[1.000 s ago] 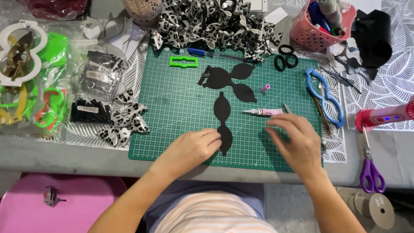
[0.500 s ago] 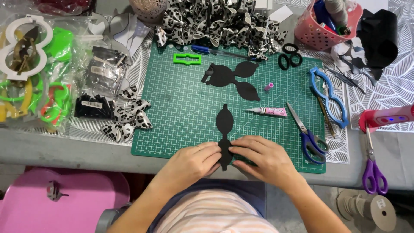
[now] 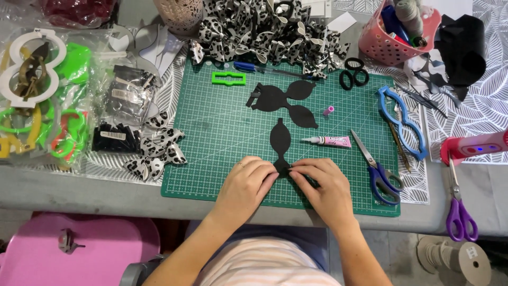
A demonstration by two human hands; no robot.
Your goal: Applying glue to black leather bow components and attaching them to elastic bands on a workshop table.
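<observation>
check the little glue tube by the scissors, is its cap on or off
Off: the glue tube lies flat on the green cutting mat with its thin nozzle bare; a small pink cap lies apart above it.

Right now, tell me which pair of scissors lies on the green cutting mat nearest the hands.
The blue-handled scissors, just beside the right hand. The black-handled scissors lie at the mat's far edge; the purple-handled scissors lie off the mat.

Both hands, left hand [image 3: 247, 182] and right hand [image 3: 324, 186], pinched the black bow-shaped cutout [image 3: 280, 142] on the green cutting mat [image 3: 222, 132].
</observation>
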